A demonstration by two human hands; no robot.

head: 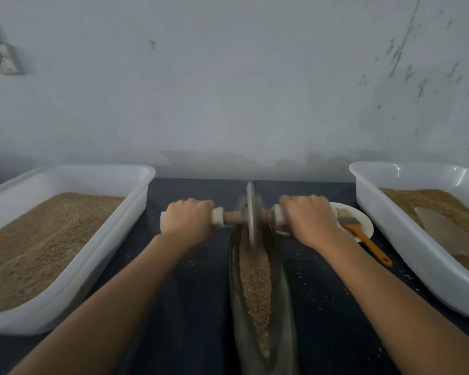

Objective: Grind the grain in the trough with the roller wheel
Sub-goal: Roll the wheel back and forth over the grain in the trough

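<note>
Dark table (190,307) holds tubs (73,288) flanking trough (237,307), brush (363,234).

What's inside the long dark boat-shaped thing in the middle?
The trough holds brown grain, with the wheel standing in it. The bottom of the trough is covered by the grain.

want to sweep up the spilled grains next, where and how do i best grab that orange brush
Take the brush by its orange handle, coming from the near right. The handle juts off the white plate over the dark table, so fingers can likely close round it there, while the bristle end lies on the plate close behind the right hand.
</note>
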